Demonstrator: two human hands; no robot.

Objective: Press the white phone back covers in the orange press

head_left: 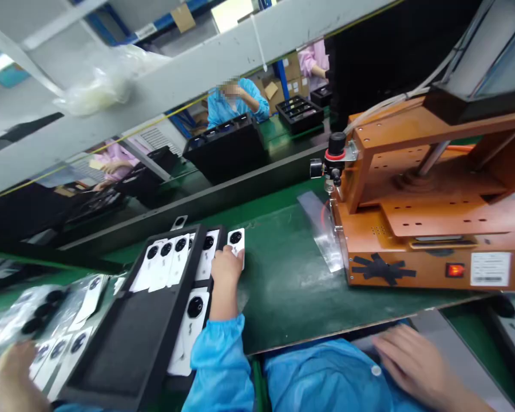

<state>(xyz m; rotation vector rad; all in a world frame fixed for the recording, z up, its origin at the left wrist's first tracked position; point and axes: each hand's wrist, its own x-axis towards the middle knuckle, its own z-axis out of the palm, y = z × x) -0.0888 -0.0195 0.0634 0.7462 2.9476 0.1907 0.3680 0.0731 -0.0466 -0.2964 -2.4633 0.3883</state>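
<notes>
My left hand (226,268), in a blue sleeve, is closed on a white phone back cover (236,237) with a round black camera ring. It is beside the right edge of a black tray (199,252). More white covers lie in that tray, one of them a cover (189,329) just left of my wrist. Overlapping it on the left, another black tray (124,343) has several covers (165,263) at its far end and a bare near part. Low at the right, slightly blurred, my right hand (407,357) lies by the bench edge near my lap, fingers stretched out, holding nothing visible.
An orange press machine (429,229) with a lit red switch stands on the green bench (292,286). Beside it lies a clear plastic strip (321,229). A co-worker's blurred hand (17,372) is at far left near loose covers (60,349). Other workers sit beyond the rail.
</notes>
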